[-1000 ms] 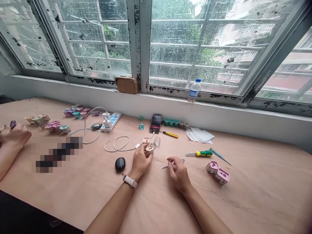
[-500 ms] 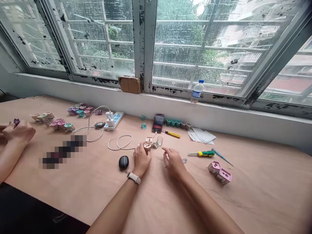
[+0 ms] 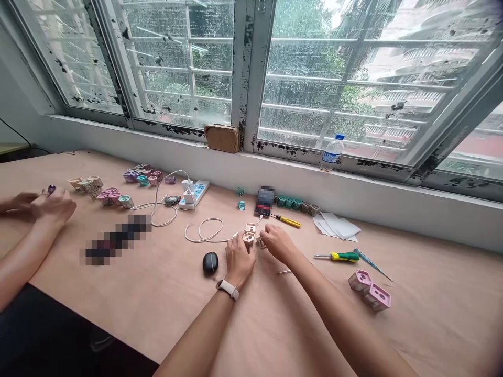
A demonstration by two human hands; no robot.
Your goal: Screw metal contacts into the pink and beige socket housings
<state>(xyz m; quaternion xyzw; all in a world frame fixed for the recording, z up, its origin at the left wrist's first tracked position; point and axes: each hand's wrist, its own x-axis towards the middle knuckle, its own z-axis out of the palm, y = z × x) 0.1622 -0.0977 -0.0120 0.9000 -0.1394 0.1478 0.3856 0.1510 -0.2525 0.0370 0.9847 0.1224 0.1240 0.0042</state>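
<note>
My left hand [image 3: 240, 262], a watch on its wrist, has its fingers closed around a cream two-hole pencil sharpener [image 3: 248, 239] on the table. Directly behind that one stands a second cream sharpener [image 3: 250, 228]. Just to the right, my right hand [image 3: 278, 243] pinches a small pale sharpener piece [image 3: 261, 242], mostly covered by the fingers. A thin metal screwdriver shaft [image 3: 283, 272] shows beside my right forearm, its handle hidden under the arm.
A green-yellow screwdriver [image 3: 343, 256], a blue pointed tool [image 3: 371, 263] and pink sharpeners [image 3: 379, 296] lie right. A black oval case [image 3: 210, 263] is left of my hands. Behind are a phone [image 3: 265, 200], yellow-handled tool [image 3: 290, 221] and white cable [image 3: 212, 240]. Another person's hands [image 3: 53, 207] work far left.
My right hand has moved forward and left, closing its fingers on the small pale piece. My left hand stays at the cream sharpeners. The whole view has shifted slightly.
</note>
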